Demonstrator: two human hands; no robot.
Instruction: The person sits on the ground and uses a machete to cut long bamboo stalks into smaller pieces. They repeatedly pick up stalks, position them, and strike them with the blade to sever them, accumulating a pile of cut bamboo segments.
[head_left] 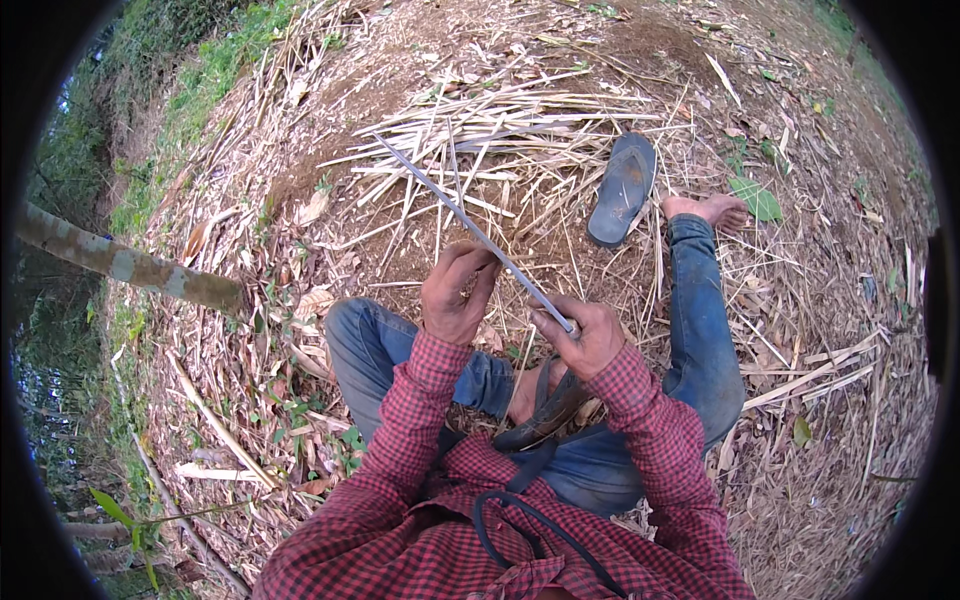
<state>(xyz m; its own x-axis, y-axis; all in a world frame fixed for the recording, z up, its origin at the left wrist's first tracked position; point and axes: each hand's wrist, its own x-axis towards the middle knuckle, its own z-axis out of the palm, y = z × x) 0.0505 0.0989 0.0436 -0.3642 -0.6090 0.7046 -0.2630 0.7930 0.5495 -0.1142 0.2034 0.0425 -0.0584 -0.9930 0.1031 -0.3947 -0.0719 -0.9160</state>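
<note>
This is an outdoor work spot on bare ground (420,250) at the edge of a grove, not a room. Dry leaves and a heap of split bamboo strips (500,125) cover the earth toward 12 o'clock. Green grass (190,90) borders it at 10 o'clock, a mottled bamboo stem (130,265) crosses at 9 o'clock, and a sandal (622,190) lies at 1 o'clock.

Strip-littered ground (400,240), lone sandal (622,190)
</note>
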